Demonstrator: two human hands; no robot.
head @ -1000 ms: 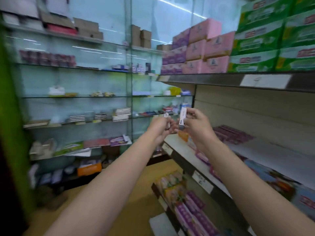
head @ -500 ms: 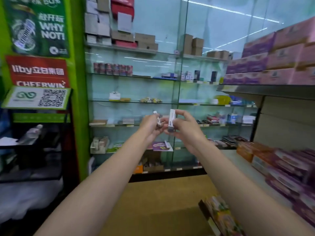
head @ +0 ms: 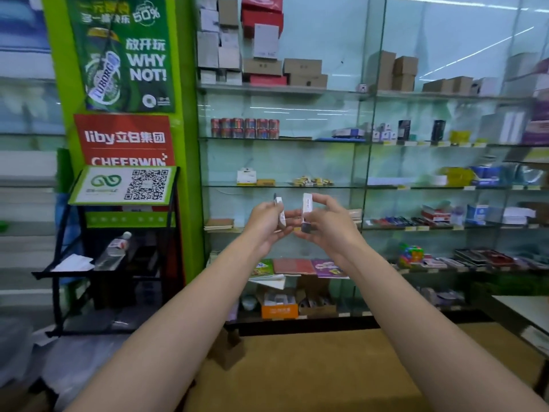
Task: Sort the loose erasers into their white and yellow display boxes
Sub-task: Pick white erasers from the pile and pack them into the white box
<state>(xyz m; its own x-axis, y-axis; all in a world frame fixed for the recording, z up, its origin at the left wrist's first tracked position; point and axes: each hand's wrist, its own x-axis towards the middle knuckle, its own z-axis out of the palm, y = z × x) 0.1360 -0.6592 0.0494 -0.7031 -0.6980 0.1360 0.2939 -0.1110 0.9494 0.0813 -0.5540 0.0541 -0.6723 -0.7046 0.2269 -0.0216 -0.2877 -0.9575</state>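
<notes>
Both arms are stretched out in front of me at chest height. My left hand (head: 266, 223) grips a small white eraser (head: 279, 214) held upright. My right hand (head: 328, 224) pinches a second white eraser (head: 307, 209) with a dark lower end, also upright. The two erasers are a hand's width apart and do not touch. Beyond them, on a glass shelf, stands a white and yellow display box (head: 246, 176) with several loose erasers (head: 312, 181) lying to its right.
A glass shelving unit (head: 368, 185) with stationery fills the wall ahead. A green pillar with posters (head: 124, 84) and a black rack (head: 116, 263) holding a water bottle stand to the left. A white counter corner (head: 525, 313) shows at the right; a small cardboard box (head: 227, 349) sits on the brown floor.
My view has swung left, away from the side shelf with pink boxes, toward the glass shelving. Both hands keep their erasers, held out in front of me throughout.
</notes>
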